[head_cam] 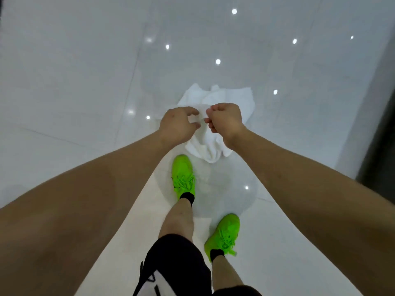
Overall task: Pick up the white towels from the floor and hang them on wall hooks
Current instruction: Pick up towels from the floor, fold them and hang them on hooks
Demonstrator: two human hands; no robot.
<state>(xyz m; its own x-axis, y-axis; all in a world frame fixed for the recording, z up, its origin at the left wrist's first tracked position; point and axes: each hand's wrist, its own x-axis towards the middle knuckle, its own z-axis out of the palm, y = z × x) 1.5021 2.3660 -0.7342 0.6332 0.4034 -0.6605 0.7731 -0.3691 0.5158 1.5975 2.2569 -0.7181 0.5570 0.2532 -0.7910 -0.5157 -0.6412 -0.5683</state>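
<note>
Fingers [195, 124] of both hands pinch the white towel [213, 99].

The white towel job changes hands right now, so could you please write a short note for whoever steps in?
Left hand: pinching the top edge of the white towel.
Right hand: curled on the same edge, close beside the left.
The towel hangs from both hands above the glossy floor; a second white towel appears to lie beyond it.
Done: one towel lifted.
Left: hang it, then fetch the other. No wall hooks in view.
</note>
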